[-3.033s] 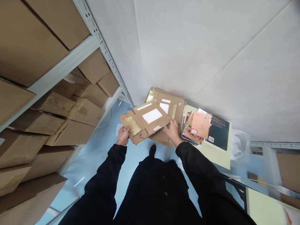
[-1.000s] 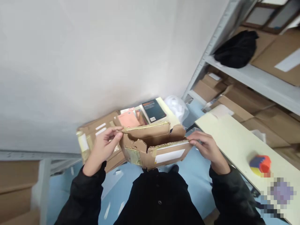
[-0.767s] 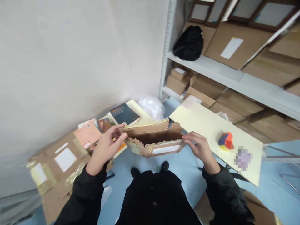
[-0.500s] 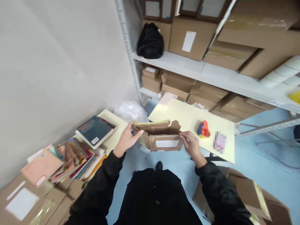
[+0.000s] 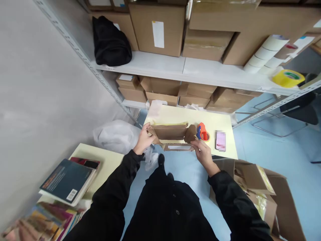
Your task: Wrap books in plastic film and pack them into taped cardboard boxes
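With left fingers (image 5: 148, 132) and right fingers (image 5: 198, 146) pinching opposite ends of the open cardboard carton (image 5: 170, 133), keep it level and pull outward evenly, sparing its ragged edges.

Diffuse light looks fairly bright, the edges stretch, and the lower-left books (image 5: 41, 219) blur.

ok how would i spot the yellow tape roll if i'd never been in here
Find the metal shelving behind the pale table. Follow its upper visible board right, past the stacked white rolls. Near the end sits the tape roll, set apart by its yellow colour and green centre.
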A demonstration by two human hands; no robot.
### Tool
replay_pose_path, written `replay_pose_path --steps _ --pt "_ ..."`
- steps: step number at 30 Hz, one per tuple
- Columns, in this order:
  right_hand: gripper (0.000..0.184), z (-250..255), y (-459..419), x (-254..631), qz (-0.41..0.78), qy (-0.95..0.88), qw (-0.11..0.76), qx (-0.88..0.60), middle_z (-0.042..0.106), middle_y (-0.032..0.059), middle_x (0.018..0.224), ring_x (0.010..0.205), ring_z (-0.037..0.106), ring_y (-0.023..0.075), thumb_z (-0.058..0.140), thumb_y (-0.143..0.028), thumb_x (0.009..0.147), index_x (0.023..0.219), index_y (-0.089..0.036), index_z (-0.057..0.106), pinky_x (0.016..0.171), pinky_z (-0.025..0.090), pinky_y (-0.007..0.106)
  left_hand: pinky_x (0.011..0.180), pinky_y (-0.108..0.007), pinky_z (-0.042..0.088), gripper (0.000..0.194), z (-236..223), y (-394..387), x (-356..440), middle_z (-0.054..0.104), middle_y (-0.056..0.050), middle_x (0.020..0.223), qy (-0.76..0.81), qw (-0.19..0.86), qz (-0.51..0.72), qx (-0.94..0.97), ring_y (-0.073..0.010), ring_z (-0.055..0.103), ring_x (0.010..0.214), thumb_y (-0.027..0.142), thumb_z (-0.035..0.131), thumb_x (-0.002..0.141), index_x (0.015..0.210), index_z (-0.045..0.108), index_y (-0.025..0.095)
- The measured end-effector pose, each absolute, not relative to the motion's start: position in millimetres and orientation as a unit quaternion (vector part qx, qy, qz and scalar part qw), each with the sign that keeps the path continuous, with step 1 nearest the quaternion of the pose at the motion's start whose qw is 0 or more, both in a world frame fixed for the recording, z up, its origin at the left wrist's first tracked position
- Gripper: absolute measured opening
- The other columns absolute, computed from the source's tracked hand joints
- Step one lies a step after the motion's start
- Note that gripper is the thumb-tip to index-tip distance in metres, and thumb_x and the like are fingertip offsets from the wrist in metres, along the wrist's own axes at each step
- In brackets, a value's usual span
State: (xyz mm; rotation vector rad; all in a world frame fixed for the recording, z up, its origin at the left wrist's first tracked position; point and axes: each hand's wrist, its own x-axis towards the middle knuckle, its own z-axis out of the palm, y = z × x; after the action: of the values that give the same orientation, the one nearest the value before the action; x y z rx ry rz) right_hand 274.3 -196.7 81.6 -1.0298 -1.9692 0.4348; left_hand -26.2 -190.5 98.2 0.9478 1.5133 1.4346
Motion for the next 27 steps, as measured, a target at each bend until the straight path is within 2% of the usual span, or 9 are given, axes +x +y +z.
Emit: replay_pose_path --steps 3,6,9,13,19,21,24,27 --pt "0.018 84.9 -174.8 269.1 0.181 -0.792 0.407 -0.417 0.071 0.0048 0.087 0.087 0.066 0.0197 0.051 -0.027 0.091 0.094 -0.026 0.069 0.097 0.051 0.044 0.087 -0.026 0.049 0.078 91.2 -155.2 -29.6 0.043 -0.012 0.141 0.583 0.487 0.564 0.325 -0.0209 0.058 0.114 -0.007 0.066 0.051 0.121 0.051 0.023" --pt "0.018 88.0 -152.1 258.5 0.178 -0.802 0.392 -0.413 0.069 0.0052 0.09 0.089 0.065 0.0192 0.05 -0.024 0.092 0.097 -0.025 0.068 0.095 0.051 0.044 0.081 -0.026 0.051 0.081 84.1 -120.6 -36.6 0.044 -0.015 0.141 0.573 0.535 0.527 0.329 -0.0221 0.061 0.111 -0.003 0.066 0.053 0.126 0.047 0.024" --pt "0.018 88.1 -133.1 248.1 0.148 -0.821 0.373 -0.406 0.068 0.0066 0.091 0.091 0.063 0.0199 0.051 -0.019 0.091 0.101 -0.023 0.066 0.088 0.053 0.041 0.084 -0.028 0.05 0.078 76.6 -92.3 -49.1 0.047 -0.017 0.138 0.565 0.535 0.485 0.4 -0.022 0.061 0.111 0.003 0.065 0.057 0.13 0.044 0.021" --pt "0.023 86.0 -118.2 239.0 0.103 -0.847 0.305 -0.422 0.067 0.0071 0.09 0.087 0.06 0.0197 0.046 -0.012 0.092 0.1 -0.021 0.066 0.078 0.05 0.036 0.087 -0.031 0.05 0.076 65.2 -70.0 -68.3 0.038 -0.02 0.146 0.541 0.526 0.45 0.479 -0.0239 0.06 0.115 0.01 0.063 0.063 0.134 0.038 0.021" --pt "0.027 81.3 -111.3 234.6 0.057 -0.871 0.222 -0.435 0.067 0.0065 0.088 0.082 0.057 0.0186 0.043 -0.008 0.092 0.097 -0.02 0.067 0.074 0.044 0.033 0.086 -0.034 0.052 0.076 46.8 -63.1 -80.0 0.029 -0.023 0.149 0.514 0.532 0.419 0.527 -0.0296 0.056 0.119 0.013 0.06 0.068 0.138 0.033 0.022" --pt "0.026 79.2 -112.6 235.4 0.029 -0.879 0.206 -0.43 0.066 0.0064 0.085 0.078 0.055 0.0181 0.044 -0.008 0.092 0.095 -0.019 0.067 0.071 0.042 0.032 0.089 -0.037 0.051 0.073 43.5 -64.8 -80.4 0.032 -0.023 0.148 0.515 0.523 0.413 0.539 -0.0313 0.052 0.123 0.015 0.06 0.07 0.138 0.034 0.021" --pt "0.023 75.8 -116.8 237.8 -0.009 -0.892 0.189 -0.41 0.066 0.0066 0.081 0.073 0.052 0.0179 0.045 -0.008 0.091 0.091 -0.018 0.067 0.065 0.04 0.032 0.101 -0.043 0.043 0.078 39.4 -71.0 -79.1 0.033 -0.019 0.149 0.533 0.49 0.418 0.548 -0.0317 0.038 0.134 0.017 0.065 0.07 0.141 0.032 0.022" --pt "0.023 72.2 -119.4 239.9 -0.002 -0.905 0.19 -0.381 0.066 0.0064 0.081 0.071 0.05 0.0182 0.046 -0.009 0.091 0.091 -0.018 0.066 0.065 0.041 0.032 0.104 -0.046 0.039 0.095 33.1 -79.9 -73.5 0.018 -0.017 0.156 0.581 0.489 0.443 0.476 -0.0311 0.03 0.139 0.023 0.07 0.07 0.147 0.014 0.029"
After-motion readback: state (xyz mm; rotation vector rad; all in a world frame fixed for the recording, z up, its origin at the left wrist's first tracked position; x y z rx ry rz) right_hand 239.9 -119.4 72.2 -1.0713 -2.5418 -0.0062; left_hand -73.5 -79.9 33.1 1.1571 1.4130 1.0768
